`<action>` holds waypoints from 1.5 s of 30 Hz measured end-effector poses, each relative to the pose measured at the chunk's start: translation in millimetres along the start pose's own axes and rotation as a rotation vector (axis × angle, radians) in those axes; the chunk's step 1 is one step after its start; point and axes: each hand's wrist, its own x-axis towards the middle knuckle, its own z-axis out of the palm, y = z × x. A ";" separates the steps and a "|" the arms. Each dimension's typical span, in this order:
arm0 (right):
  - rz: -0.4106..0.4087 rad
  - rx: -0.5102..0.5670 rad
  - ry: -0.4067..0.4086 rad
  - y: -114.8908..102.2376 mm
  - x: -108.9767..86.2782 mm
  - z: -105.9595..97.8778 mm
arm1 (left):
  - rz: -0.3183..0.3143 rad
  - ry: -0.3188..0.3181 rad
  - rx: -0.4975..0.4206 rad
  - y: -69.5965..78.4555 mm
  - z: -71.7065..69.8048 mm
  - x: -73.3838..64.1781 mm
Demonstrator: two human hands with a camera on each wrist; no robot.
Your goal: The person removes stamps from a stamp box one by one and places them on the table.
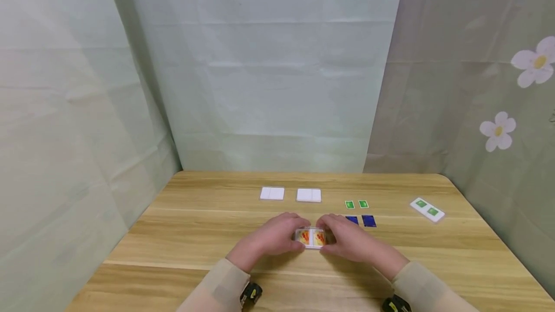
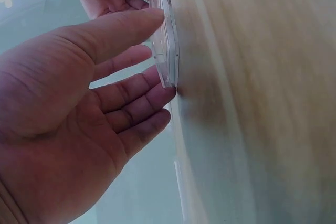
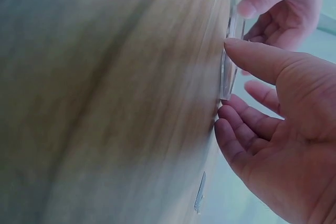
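A flat clear case [image 1: 310, 239] lies near the front middle of the table, with two orange-and-yellow cards side by side in it. My left hand [image 1: 277, 236] grips its left end, thumb on the near edge and fingers at the far edge. At the other end my right hand [image 1: 352, 240] holds it the same way. In the left wrist view the case [image 2: 170, 64] shows from the side, layered and close over the wood, with the left thumb on its edge. The right wrist view shows the right thumb against the case [image 3: 227, 77] too.
Beyond the hands on the wooden table [image 1: 208, 235] lie two white cases [image 1: 272, 193]. Two small green cards [image 1: 363, 204] and two dark blue cards [image 1: 369, 221] are right of them, one blue card partly behind my right hand. A white case with green squares [image 1: 427, 210] lies far right.
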 end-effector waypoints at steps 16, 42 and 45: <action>0.037 0.050 0.014 0.9 -1.7 0.1 | 0.015 0.040 0.022 -3.2 -9.8 -3.9; 0.031 -0.058 0.032 -5.5 2.7 3.7 | -0.061 0.105 0.000 -58.0 -24.9 -10.7; 0.032 -0.059 0.033 -6.1 2.9 4.0 | -0.073 0.103 -0.003 -63.9 -24.2 -9.2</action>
